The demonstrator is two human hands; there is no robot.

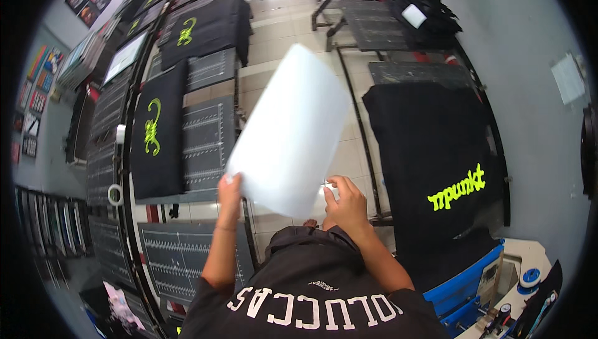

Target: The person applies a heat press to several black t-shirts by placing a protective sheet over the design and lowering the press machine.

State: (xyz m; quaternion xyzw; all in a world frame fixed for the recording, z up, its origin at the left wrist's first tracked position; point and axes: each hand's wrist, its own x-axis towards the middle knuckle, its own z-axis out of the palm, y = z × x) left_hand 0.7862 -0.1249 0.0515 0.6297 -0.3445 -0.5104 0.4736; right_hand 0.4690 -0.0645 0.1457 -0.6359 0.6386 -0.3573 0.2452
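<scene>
A white, slightly glossy sheet (pixel 293 127) hangs in front of me, tilted and a little blurred. My left hand (pixel 230 195) pinches its lower left corner, thumb on top. Just off the sheet's lower right edge is my right hand (pixel 346 205), its thumb and index finger apart and the other fingers curled; nothing shows between them. To the right, a black garment (pixel 430 139) with bright yellow-green lettering lies over a dark board. On the left, another black garment (pixel 165 146) with a yellow-green print covers part of a board, and a further black printed garment (pixel 212 33) lies beyond it.
Dark printing boards (pixel 187 258) with white marks line the left side on a metal frame. A roll of tape (pixel 116 195) sits on that frame. A blue and cream machine (pixel 464 283) stands at the lower right. A tiled aisle (pixel 274 33) runs between the tables.
</scene>
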